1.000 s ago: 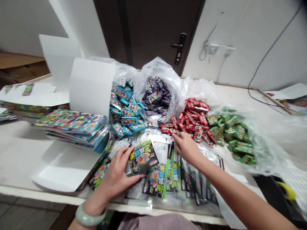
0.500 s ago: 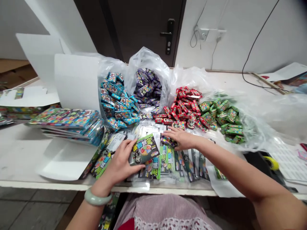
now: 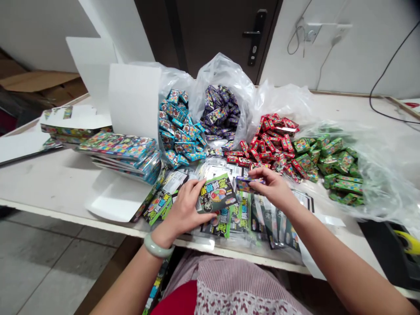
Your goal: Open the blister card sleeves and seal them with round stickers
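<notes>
My left hand (image 3: 185, 208) grips a black and green packet (image 3: 218, 192) with a colourful printed picture, tilted above other packets. Just right of it, my right hand (image 3: 274, 190) pinches a small purple box (image 3: 243, 183) by its right end, close to the packet's upper right edge. Below both hands lie similar flat packets (image 3: 225, 225), and more dark packets (image 3: 275, 223) are fanned out to the right. Behind them are heaps of small blue boxes (image 3: 182, 138), purple boxes (image 3: 219, 113), red boxes (image 3: 271, 142) and green boxes (image 3: 343, 164) in clear plastic bags.
On the left, a stack of colourful printed packs (image 3: 118, 153) stands by an upright white cardboard flap (image 3: 134, 100). A yellow-handled tool (image 3: 407, 241) lies on something black at the right. The table's front edge (image 3: 108, 224) runs near my body; a dark door (image 3: 213, 35) is behind.
My right hand has drawn back from the packets and now holds the small purple box up in its fingertips. My left hand keeps the packet. The view has shifted left.
</notes>
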`<state>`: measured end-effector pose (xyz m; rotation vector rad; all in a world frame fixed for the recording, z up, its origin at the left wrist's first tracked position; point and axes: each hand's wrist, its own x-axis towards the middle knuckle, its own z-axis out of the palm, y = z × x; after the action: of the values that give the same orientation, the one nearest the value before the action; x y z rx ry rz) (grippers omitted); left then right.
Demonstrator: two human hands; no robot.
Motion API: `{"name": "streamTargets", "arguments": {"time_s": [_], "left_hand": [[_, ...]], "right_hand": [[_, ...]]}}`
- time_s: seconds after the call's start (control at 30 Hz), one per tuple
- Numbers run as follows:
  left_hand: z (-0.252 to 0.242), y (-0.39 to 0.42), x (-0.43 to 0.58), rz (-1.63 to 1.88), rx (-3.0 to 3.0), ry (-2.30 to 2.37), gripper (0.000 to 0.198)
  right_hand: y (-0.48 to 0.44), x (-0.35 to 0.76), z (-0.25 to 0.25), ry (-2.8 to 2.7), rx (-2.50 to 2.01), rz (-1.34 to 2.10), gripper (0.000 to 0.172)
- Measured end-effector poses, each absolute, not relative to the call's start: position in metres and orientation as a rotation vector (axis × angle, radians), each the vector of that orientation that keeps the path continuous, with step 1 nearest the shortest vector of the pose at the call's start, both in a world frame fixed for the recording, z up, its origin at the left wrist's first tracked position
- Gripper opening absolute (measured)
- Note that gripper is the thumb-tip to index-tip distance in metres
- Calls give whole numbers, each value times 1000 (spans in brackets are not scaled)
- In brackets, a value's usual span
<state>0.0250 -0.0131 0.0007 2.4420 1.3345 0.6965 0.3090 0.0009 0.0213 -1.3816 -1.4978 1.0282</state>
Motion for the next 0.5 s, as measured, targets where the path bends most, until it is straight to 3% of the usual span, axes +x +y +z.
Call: {"name": "streamTargets", "arguments": {"time_s": [0.13, 0.2, 0.27, 0.5], "left_hand": [[3, -14, 23, 730, 2428, 1361, 92], [4, -15, 19, 731, 2434, 1363, 93], [3, -15, 15, 732, 2449, 1354, 93], [-1, -15, 24, 712, 2483, 1334, 94]], "right_hand": [[-3, 305, 6, -1782, -1467, 1106, 43], [-4, 312, 0, -1854, -1528, 1193, 40], [-4, 321, -1, -1747, -1516, 1179, 35], [-8, 316, 13, -1098, -1267, 1065, 43]]}}
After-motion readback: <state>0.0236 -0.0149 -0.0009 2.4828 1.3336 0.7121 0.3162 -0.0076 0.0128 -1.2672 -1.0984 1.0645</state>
